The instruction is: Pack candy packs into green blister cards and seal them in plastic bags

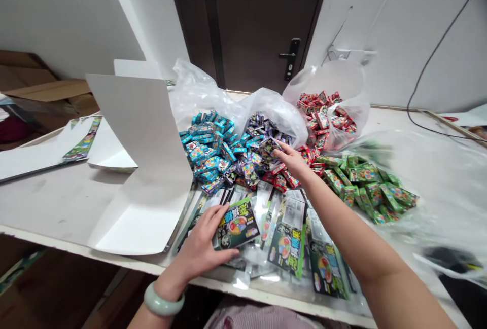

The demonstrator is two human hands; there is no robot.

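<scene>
One dark green packet (238, 223) sits gripped by the curled fingers of the left hand (198, 250) among flat packets (289, 232) near the front edge of the worktop (57, 202), while the right hand (292, 160), fingers open, reaches into purple sachets (262, 149) between a blue heap (205, 149) and a red heap (323, 116).

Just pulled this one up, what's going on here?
A person's left hand grips a dark printed packet above a spread of flat packets, with a pale bangle on that wrist. The open right hand reaches toward heaped purple boxes, among blue boxes, red boxes and green boxes. A white card stands on the table beside them.
</scene>
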